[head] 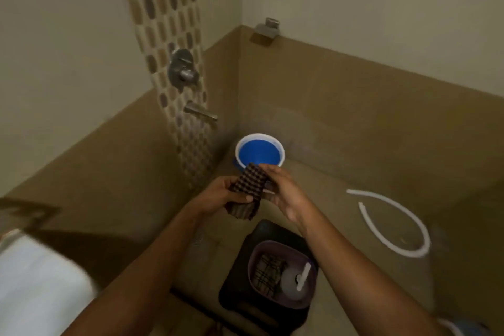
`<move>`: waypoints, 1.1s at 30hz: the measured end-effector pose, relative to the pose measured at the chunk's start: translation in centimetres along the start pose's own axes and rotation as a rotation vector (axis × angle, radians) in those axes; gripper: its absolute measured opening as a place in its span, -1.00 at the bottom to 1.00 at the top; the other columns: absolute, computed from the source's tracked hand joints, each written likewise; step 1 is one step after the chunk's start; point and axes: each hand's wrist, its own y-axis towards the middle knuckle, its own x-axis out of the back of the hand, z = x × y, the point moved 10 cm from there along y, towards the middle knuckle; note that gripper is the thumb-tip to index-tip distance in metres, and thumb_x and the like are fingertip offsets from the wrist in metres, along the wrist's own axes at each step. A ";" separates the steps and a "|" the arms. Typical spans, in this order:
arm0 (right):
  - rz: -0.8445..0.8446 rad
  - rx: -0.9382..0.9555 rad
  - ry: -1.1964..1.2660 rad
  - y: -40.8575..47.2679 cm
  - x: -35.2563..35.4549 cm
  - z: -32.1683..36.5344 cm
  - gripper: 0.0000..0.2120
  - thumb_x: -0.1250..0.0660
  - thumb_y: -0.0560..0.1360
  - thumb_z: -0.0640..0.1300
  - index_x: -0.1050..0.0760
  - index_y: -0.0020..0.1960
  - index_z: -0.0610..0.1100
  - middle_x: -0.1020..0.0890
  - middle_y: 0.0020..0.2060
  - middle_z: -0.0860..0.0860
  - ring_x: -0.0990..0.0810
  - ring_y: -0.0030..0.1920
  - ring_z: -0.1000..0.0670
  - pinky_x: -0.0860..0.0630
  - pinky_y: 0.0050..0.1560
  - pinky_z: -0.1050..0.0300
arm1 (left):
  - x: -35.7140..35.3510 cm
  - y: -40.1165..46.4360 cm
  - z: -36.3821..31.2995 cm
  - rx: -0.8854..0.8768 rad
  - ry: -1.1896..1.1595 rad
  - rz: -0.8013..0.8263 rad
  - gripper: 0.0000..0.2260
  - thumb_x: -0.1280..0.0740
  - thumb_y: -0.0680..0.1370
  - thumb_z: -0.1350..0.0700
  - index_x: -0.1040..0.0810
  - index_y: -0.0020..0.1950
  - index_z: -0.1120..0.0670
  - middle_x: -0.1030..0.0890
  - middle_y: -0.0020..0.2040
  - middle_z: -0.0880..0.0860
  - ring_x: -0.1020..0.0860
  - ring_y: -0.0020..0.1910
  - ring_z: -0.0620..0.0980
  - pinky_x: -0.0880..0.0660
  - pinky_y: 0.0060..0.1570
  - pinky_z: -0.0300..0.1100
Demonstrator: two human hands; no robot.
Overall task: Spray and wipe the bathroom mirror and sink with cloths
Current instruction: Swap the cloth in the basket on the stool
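presently: checked cloth (248, 188), gripped by left hand (222, 194) and pinched at its top by right hand (282, 185), apparently being folded for wiping, above floor-corner blue bucket (259, 154).

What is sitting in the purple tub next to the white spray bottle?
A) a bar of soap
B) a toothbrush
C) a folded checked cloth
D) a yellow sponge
C: inside the purple tub, a folded checked cloth lies beside the white spray bottle, much like the checked cloth held in both hands above it.
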 end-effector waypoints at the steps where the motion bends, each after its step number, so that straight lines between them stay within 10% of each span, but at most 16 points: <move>1: -0.014 -0.082 0.103 -0.5 0.7 -1.9 -0.57 -0.29 0.55 0.13 -0.55 0.26 -0.14 -0.66 0.09 -0.11 -0.64 0.01 -0.03 -0.56 -0.03 0.10 | -0.6 0.6 0.5 0.010 -0.030 0.002 -0.75 -0.53 0.31 0.24 -0.66 -0.03 0.15 -0.71 -0.14 0.10 -0.67 -0.19 -0.01 -0.62 -0.12 -0.13; 3: -0.038 -0.177 0.196 -1.6 2.0 -5.3 -0.33 -0.28 0.46 0.33 -0.54 0.31 -0.17 -0.65 0.06 -0.09 -0.62 0.03 -0.06 -0.53 0.05 0.04 | -2.2 1.9 1.8 0.035 -0.076 0.021 -0.69 -0.53 0.30 0.22 -0.65 0.03 0.18 -0.71 -0.08 0.11 -0.67 -0.12 0.00 -0.60 -0.01 -0.09; 9: -0.266 -0.214 0.092 -4.9 6.1 -10.7 -0.86 -0.35 0.57 -0.09 -0.51 0.11 -0.09 -0.66 0.04 -0.08 -0.66 -0.02 -0.03 -0.63 -0.01 0.03 | -6.6 4.2 8.0 0.138 -0.035 0.033 -0.76 -0.43 0.44 0.38 -0.62 0.10 0.29 -0.70 -0.14 0.08 -0.66 -0.23 -0.11 -0.57 -0.22 -0.26; 16: -0.510 -0.356 0.088 -5.7 10.3 -18.4 -0.91 -0.23 0.62 -0.25 -0.47 0.05 -0.08 -0.58 0.05 -0.08 -0.59 0.07 -0.09 -0.62 -0.30 0.07 | -8.8 5.9 16.1 0.293 0.148 0.085 -0.77 -0.45 0.37 0.46 -0.62 -0.15 0.14 -0.66 -0.38 -0.13 -0.61 -0.34 -0.27 -0.51 -0.23 -0.33; 22: -0.609 -0.479 0.030 -5.4 13.1 -26.2 -0.82 -0.22 0.61 -0.28 -0.40 0.18 -0.07 -0.50 0.19 -0.11 -0.49 0.26 -0.21 -0.64 -0.09 -0.07 | -6.6 6.6 24.5 0.438 0.340 -0.044 -0.68 -0.59 0.31 0.23 -0.61 0.00 0.26 -0.67 -0.06 0.17 -0.64 0.01 0.17 -0.59 0.06 0.08; 29: -0.635 -0.526 -0.348 -2.7 15.5 -31.1 -0.77 -0.22 0.61 -0.26 -0.43 0.26 -0.23 -0.53 0.05 -0.07 -0.54 0.10 -0.07 -0.46 -0.12 0.27 | -4.9 7.6 28.7 0.415 0.608 -0.123 -0.68 -0.50 0.42 0.22 -0.57 0.14 0.24 -0.59 -0.03 0.11 -0.54 -0.04 0.06 -0.38 -0.12 -0.20; 33: -0.589 -0.582 -0.459 -0.3 15.3 -33.4 -0.80 -0.19 0.62 -0.21 -0.43 0.22 -0.22 -0.53 0.02 -0.11 -0.56 0.11 -0.14 -0.52 0.10 0.06 | -4.5 8.7 31.8 0.401 0.685 -0.124 -0.78 -0.46 0.42 0.23 -0.58 0.01 0.27 -0.62 -0.04 0.26 -0.59 -0.05 0.22 -0.39 -0.17 -0.13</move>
